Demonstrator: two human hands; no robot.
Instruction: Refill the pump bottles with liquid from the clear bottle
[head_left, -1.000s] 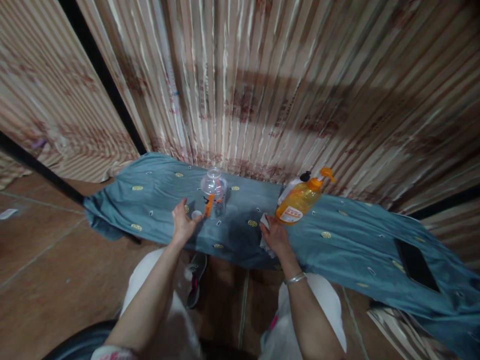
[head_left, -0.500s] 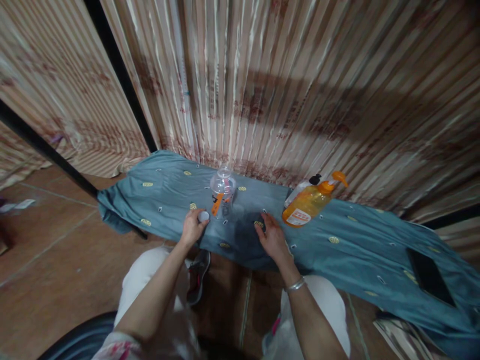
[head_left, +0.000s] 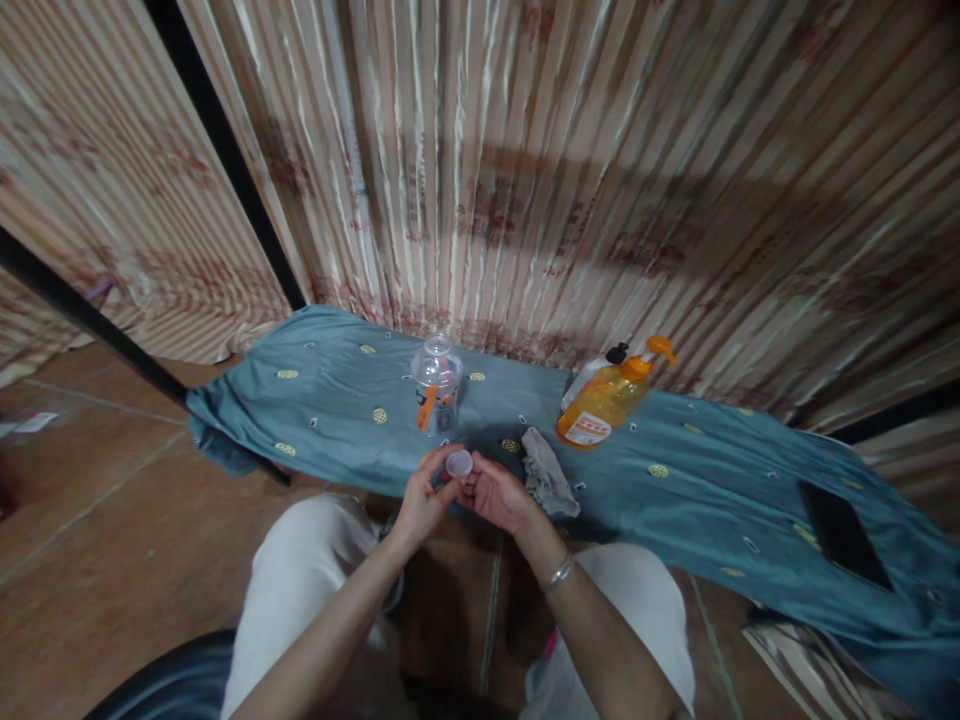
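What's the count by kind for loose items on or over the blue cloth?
Bottles: 3 - clear bottle, orange pump bottle, white bottle behind it.
Caps: 1 - small pale cap, held between left hand and right hand.
Rags: 1 - grey rag.
Dark flat slabs: 1 - dark slab.
Total: 6

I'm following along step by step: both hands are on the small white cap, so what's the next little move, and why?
Probably carry the cap up to the clear bottle. Both the left hand and the right hand hold the cap just in front of the bottle, which stands upright on the blue cloth, while the rag lies let go beside them.
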